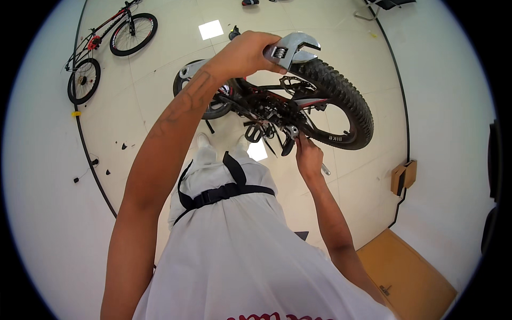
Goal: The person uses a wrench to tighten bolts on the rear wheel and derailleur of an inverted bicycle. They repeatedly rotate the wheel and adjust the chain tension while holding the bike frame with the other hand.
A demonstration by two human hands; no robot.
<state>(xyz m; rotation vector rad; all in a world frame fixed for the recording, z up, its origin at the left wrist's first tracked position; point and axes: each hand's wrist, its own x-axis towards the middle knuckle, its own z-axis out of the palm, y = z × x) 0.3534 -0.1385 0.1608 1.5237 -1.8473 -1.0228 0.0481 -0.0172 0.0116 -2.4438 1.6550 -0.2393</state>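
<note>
My left hand (248,53) is raised close to the camera, wrapped round a large adjustable wrench (292,48) with its jaws pointing right. A grey handle end (191,68) shows past my left forearm. Below lies a black bicycle (266,104) with red marks; its knobbly tyre (346,90) is to the right, under the wrench jaws in this view. My right hand (309,157) is closed on a second, smaller wrench (294,131), whose head is at the bicycle's rear parts and whose handle end sticks out under the hand. A pedal (253,132) is left of it.
Another bicycle (101,42) stands at the far left. Small dark parts (125,145) are scattered on the tiled floor at the left. A cardboard box (404,177) sits by the right wall, near a brown door (405,272). A chair (381,6) is at the far right.
</note>
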